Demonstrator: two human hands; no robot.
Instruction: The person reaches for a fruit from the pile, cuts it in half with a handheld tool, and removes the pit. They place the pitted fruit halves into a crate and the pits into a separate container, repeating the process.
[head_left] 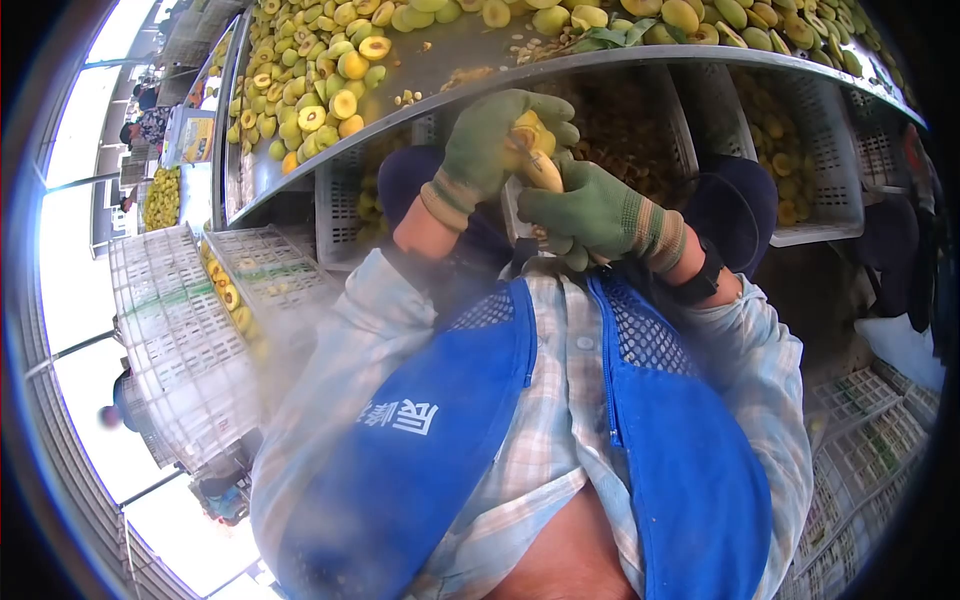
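My left hand [505,150], in a green glove with a tan cuff, is closed on a yellow fruit [532,132]. My right hand [598,215], gloved in the same way, is wrapped round a wooden-handled tool [543,172]; the light handle sticks out from the fist towards the fruit. The tool's blade is hard to make out between the hands. Both hands are close together in front of my chest, just below the metal table's edge [480,88].
Whole and cut yellow-green fruits [320,85] lie heaped on the table. Crates with fruit and scraps [810,190] stand under it. White crates [180,330] are stacked at the left, more crates [860,450] at the lower right. People [150,125] are in the far left background.
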